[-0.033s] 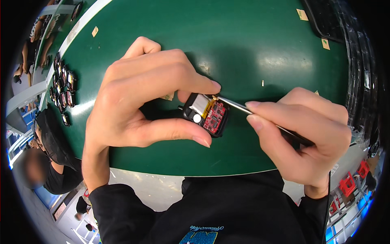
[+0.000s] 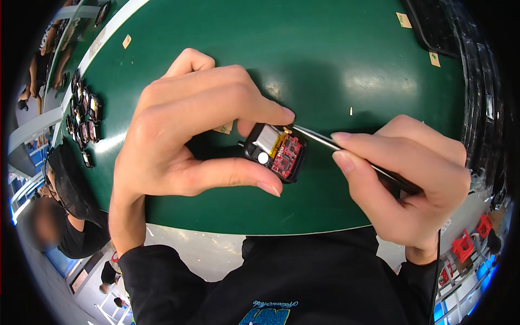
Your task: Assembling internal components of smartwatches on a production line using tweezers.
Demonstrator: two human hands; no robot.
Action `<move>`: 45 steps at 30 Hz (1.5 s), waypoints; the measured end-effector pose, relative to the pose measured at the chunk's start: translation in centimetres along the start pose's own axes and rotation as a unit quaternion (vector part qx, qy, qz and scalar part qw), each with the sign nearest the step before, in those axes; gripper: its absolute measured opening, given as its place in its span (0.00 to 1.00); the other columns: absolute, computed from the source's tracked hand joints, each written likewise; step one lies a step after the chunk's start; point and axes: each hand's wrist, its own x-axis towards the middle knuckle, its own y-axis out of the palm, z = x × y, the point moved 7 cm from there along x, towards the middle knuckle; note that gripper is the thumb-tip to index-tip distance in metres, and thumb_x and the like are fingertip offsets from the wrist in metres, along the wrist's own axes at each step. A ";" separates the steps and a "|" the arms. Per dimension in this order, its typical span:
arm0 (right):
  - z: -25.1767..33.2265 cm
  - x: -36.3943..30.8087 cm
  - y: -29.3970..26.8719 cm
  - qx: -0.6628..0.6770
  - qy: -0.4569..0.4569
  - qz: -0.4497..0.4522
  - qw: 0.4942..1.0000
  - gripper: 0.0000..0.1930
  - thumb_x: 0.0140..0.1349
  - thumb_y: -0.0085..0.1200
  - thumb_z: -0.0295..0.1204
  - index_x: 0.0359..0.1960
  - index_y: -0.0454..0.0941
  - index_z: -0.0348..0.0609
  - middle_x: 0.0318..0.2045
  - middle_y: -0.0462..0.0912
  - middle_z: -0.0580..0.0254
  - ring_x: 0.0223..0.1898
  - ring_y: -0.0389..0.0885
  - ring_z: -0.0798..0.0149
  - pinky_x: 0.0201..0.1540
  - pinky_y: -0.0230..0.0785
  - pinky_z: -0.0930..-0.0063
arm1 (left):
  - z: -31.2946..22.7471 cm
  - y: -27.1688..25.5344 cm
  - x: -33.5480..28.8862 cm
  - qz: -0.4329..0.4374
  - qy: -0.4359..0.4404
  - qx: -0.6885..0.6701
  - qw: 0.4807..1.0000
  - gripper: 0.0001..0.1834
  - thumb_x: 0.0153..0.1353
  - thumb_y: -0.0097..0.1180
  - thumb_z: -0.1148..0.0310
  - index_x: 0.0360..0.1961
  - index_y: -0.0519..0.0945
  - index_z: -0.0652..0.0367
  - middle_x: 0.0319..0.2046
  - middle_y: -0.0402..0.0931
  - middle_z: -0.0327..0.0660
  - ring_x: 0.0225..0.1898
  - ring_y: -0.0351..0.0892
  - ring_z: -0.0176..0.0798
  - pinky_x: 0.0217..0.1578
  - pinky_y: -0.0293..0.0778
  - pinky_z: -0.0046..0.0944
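My left hand (image 2: 187, 127) pinches an opened smartwatch case (image 2: 249, 149) between thumb and fingers, above the green table. Inside the black case lie a silver battery (image 2: 267, 137), yellow tape (image 2: 277, 145), a white round part (image 2: 263, 157) and a red circuit board (image 2: 287, 157). My right hand (image 2: 403, 176) is closed on slim metal tweezers (image 2: 319, 139). Their tip is at the upper right corner of the case, near a small copper-coloured piece (image 2: 286, 130). Whether the tip touches that piece, I cannot tell.
Several similar opened watch cases (image 2: 84, 116) lie in a cluster at the table's left edge. A black tray (image 2: 430, 27) sits at the far right, beside stacked dark plastic-wrapped strips (image 2: 485, 108). Small paper labels (image 2: 403, 20) dot the green table (image 2: 303, 211). Another person (image 2: 81, 233) sits at the left.
My right hand and the tweezers have shifted very slightly to the right, the tip drawing a little back from the copper-coloured piece. My left hand and the watch case stay put.
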 end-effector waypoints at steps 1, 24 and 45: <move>0.0 0.0 0.1 0.002 -0.001 0.002 1.000 0.13 0.51 0.72 0.12 0.41 0.94 0.31 0.22 0.85 0.60 0.20 0.78 0.72 0.21 0.62 0.79 | 0.1 0.0 -0.1 0.000 -0.002 0.000 1.000 0.41 0.43 0.80 0.36 0.45 0.92 0.64 0.30 0.89 0.38 0.31 0.85 0.38 0.42 0.63 0.39; 0.1 0.0 0.4 -0.003 -0.025 0.017 1.000 0.12 0.52 0.69 0.10 0.40 0.93 0.29 0.22 0.85 0.60 0.19 0.79 0.73 0.19 0.62 0.80 | -0.4 0.1 0.1 -0.015 0.002 0.013 1.000 0.41 0.44 0.78 0.34 0.44 0.91 0.65 0.33 0.91 0.41 0.30 0.83 0.38 0.42 0.65 0.40; 0.1 -0.1 0.5 0.007 -0.027 0.011 1.000 0.15 0.48 0.69 0.09 0.40 0.93 0.29 0.21 0.84 0.60 0.18 0.78 0.72 0.20 0.62 0.81 | -0.5 -0.1 0.1 -0.007 0.048 0.015 0.999 0.39 0.47 0.78 0.36 0.43 0.90 0.63 0.36 0.93 0.42 0.32 0.87 0.40 0.41 0.67 0.41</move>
